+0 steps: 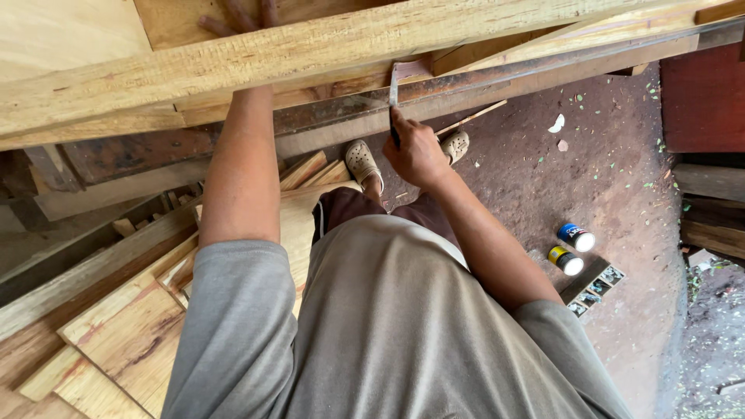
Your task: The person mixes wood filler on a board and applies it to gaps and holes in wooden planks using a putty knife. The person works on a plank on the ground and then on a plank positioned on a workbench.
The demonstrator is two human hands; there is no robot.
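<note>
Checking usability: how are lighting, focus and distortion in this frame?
Head view: soft, even daylight, no glare; the right hand with its blade is sharp; the left hand is mostly hidden behind the plank; wide-angle bending shows along the plank edges.

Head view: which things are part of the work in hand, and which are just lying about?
In use:
right hand holding a narrow blade
left hand gripping the long wooden beam

Lying about:
two small cans
wood offcuts
dirt floor

The long plank (310, 46) is pale, rough-sawn wood — matt and grainy. The blade (393, 85) looks like dull grey metal. Two small cans (570, 248) are glossy, and the floor (605, 178) is matt, crumbly red earth.
</note>
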